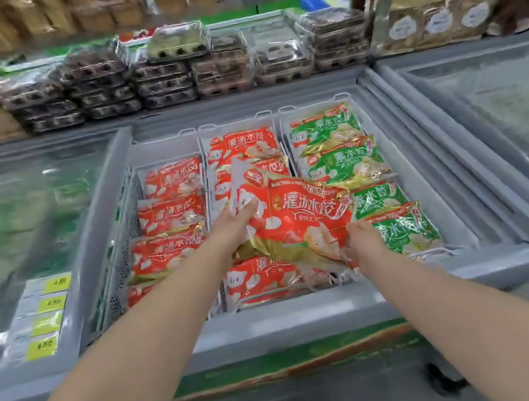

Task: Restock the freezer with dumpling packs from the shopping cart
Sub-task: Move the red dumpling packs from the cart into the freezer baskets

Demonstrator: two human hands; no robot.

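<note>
head | arms outstretched | left hand (pixel 236 220), right hand (pixel 362 236): each grip curled round red dumpling pack (pixel 300 215) | above freezer (pixel 275 323)

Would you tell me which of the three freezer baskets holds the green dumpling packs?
The right basket; it alone holds green packs, while the middle basket and left basket hold red packs.

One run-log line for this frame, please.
left hand, right hand grip red dumpling pack | pack tilted over middle basket | freezer open

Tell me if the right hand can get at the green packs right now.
Probably not yet: the right hand grips the red pack, though the green packs lie uncovered just beside it.
</note>
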